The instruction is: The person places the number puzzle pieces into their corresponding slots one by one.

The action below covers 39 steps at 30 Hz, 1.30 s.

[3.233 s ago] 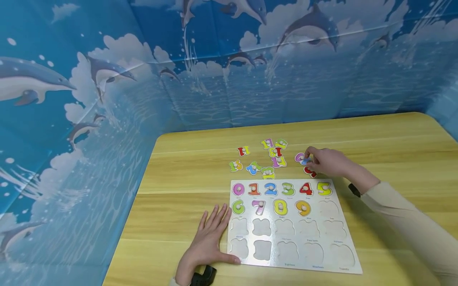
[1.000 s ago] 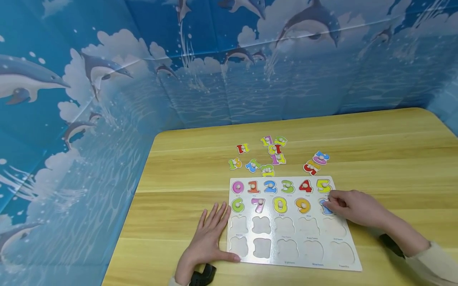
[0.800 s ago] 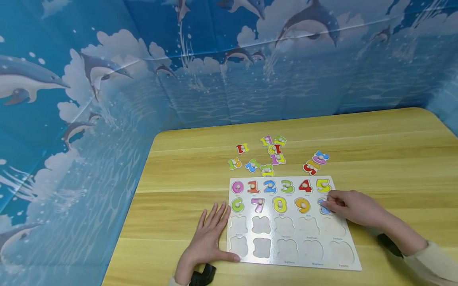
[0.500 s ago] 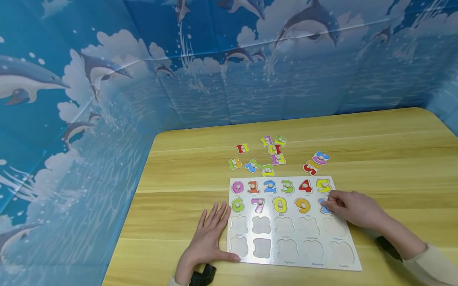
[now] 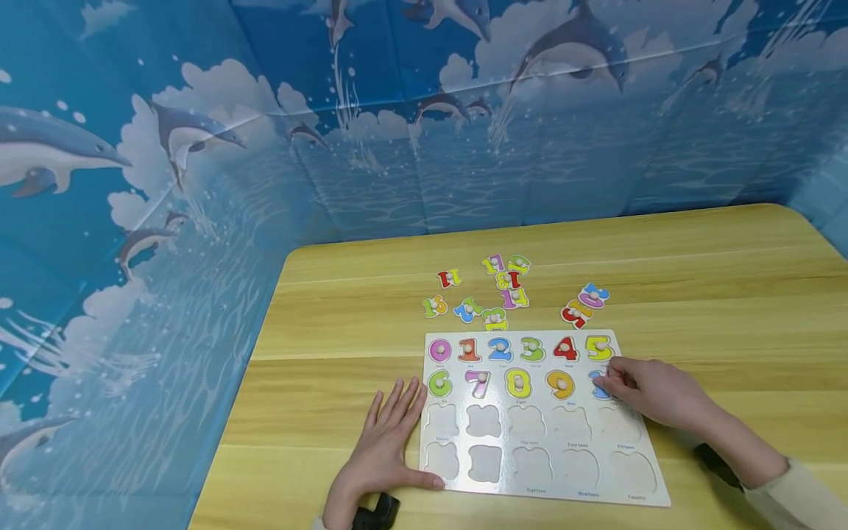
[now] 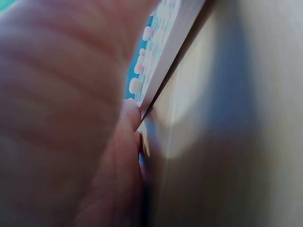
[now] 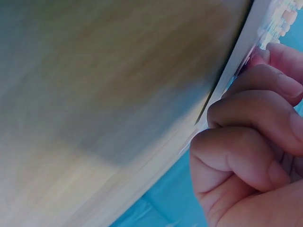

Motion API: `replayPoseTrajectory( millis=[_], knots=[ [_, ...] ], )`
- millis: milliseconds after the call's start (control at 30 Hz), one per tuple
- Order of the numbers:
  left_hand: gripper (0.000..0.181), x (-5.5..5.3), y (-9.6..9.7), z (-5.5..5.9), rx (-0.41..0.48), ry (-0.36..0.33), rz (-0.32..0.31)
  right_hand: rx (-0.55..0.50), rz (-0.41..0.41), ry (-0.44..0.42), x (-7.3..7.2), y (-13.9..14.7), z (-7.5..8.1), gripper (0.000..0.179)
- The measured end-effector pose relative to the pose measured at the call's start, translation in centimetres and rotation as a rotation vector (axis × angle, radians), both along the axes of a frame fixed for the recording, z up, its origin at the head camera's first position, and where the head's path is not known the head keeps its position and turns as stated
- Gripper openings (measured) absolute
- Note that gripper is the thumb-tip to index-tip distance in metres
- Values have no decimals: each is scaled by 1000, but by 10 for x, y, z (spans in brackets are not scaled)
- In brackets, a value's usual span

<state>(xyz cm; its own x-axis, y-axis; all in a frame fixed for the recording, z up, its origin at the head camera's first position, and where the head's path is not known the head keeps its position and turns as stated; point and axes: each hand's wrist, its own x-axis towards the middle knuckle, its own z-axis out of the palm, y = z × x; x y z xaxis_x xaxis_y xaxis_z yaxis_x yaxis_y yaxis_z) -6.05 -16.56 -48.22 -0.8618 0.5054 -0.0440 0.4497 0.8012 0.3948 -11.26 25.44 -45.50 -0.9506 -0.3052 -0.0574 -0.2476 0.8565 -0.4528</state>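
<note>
"Right hand (image 5: 662, 394) came from the loose pieces (image 5: 592, 297) to the board (image 5: 457, 383). What does it hold?"

"It pinches the blue number piece (image 5: 600, 394), at the second row's right end. Its long axis I cannot tell; fingers hide part."

"And the left hand (image 5: 384, 449)?"

"Fingers spread, touching the board's left edge; the piece lies far to its right."

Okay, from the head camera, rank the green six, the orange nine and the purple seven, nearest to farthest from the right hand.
From the right hand, in the head view:
1. Orange nine: closest, to the hand's left.
2. Purple seven: same row, farther left.
3. Green six: farthest, at that row's left end.
</note>
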Motion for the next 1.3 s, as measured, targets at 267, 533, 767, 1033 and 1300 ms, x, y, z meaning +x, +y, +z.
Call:
replayPoseTrajectory(
  millis=[267, 533, 767, 1033, 1300],
  knots=[
    [130, 2, -1, -2, -10, 31, -6, 8, 5, -32, 0, -2, 4, 37],
    [129, 0, -2, -1, -1, 25, 0, 43, 19, -6, 1, -4, 6, 36],
    [129, 0, -3, 1, -5, 17, 5, 72, 24, -7, 1, -5, 8, 36],
    [129, 1, -5, 1, -3, 22, 9, 139, -1, 44, -26, -21, 25, 38],
    [127, 0, -2, -1, 6, 25, -12, 94, 143, 90, -101, -84, 32, 20]
  ],
)
